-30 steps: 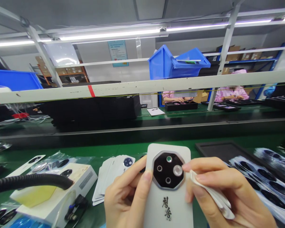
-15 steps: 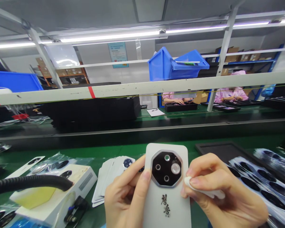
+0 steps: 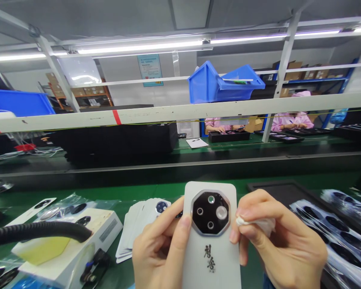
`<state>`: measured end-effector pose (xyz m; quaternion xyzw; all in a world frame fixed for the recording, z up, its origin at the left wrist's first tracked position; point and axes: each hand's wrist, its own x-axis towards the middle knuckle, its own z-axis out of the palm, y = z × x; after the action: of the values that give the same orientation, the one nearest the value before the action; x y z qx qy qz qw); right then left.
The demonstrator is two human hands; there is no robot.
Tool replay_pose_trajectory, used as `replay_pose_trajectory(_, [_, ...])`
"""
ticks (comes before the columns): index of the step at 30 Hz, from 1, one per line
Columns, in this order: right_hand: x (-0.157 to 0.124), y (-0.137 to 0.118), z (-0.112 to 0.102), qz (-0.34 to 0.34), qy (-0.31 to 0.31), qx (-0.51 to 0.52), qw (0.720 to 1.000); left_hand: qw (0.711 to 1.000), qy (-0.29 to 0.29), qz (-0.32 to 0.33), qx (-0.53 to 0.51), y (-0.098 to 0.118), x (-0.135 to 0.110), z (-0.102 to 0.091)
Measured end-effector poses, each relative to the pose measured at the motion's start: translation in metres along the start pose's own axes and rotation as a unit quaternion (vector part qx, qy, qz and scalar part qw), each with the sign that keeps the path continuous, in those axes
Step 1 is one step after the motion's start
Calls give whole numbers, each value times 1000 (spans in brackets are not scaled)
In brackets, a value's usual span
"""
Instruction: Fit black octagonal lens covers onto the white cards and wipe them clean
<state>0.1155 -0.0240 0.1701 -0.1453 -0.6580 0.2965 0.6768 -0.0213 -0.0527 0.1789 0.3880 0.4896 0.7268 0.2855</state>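
At far left, a black ribbed hose (image 3: 39,230) in front of a white box (image 3: 104,237). Next, a fanned stack of white covers (image 3: 134,222), partly behind the left hand (image 3: 161,249). Grasped there by its left edge, the white phone cover (image 3: 198,269) at centre, lower end cut off; some room over the green tabletop (image 3: 161,189) beyond its top edge. Pinched in the right hand (image 3: 284,237), a white cloth (image 3: 267,226), partly hidden, fingertips (image 3: 234,236) seemingly against the cover's right edge. Further right, a black tray (image 3: 273,190) and wrapped dark pieces (image 3: 345,253).
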Motion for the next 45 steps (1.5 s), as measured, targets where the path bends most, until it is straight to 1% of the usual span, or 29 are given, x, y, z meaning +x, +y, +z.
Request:
replay_pose_trajectory(2, [1,0,1,-1,11,-11,1000,1000,15,17,12,-2,0,-1])
replay_pose_trajectory(6, [2,-1,3,-14,28,-86,996,992,40,103,57,-6,1,-1])
replay_pose_trajectory(9, [0,-2,3,-32,43,-162,985,984,35,161,69,-7,0,1])
replay_pose_trajectory(11, [-2,-3,4,-48,42,-203,977,977,24,199,78,-8,0,3])
replay_pose_trajectory(13, [-3,-4,6,-63,41,-233,970,966,21,235,102,-10,0,3])
replay_pose_trajectory(16, [-5,-6,10,-78,46,-268,959,951,30,268,152,-16,-1,1])
replay_pose_trajectory(18, [-6,-6,12,-83,41,-310,946,944,31,285,163,-21,-1,1])
replay_pose_trajectory(21, [-6,-5,11,-105,13,-367,924,940,18,303,154,-28,-3,1])
replay_pose_trajectory(25, [-5,-1,10,-128,-7,-392,911,938,-3,315,145,-33,-4,4])
replay_pose_trajectory(28, [-5,2,9,-134,-11,-407,903,929,-24,337,148,-33,-4,6])
replay_pose_trajectory(30, [-6,2,9,-134,-16,-413,901,917,-21,363,166,-32,-4,7])
replay_pose_trajectory(33, [-5,2,7,-128,-27,-417,900,891,9,400,216,-31,-7,8])
replay_pose_trajectory(35, [-5,1,7,-125,-29,-411,902,881,13,403,249,-31,-8,8])
replay_pose_trajectory(38, [-4,2,8,-124,-13,-401,907,879,-13,383,284,-31,-10,7])
replay_pose_trajectory(40, [-3,3,9,-126,-2,-394,911,881,-24,376,287,-31,-10,7])
replay_pose_trajectory(43, [-3,3,10,-129,-1,-388,913,885,-21,379,268,-31,-9,7])
replay_pose_trajectory(45, [-4,3,10,-133,-12,-394,909,884,-15,388,259,-31,-8,7])
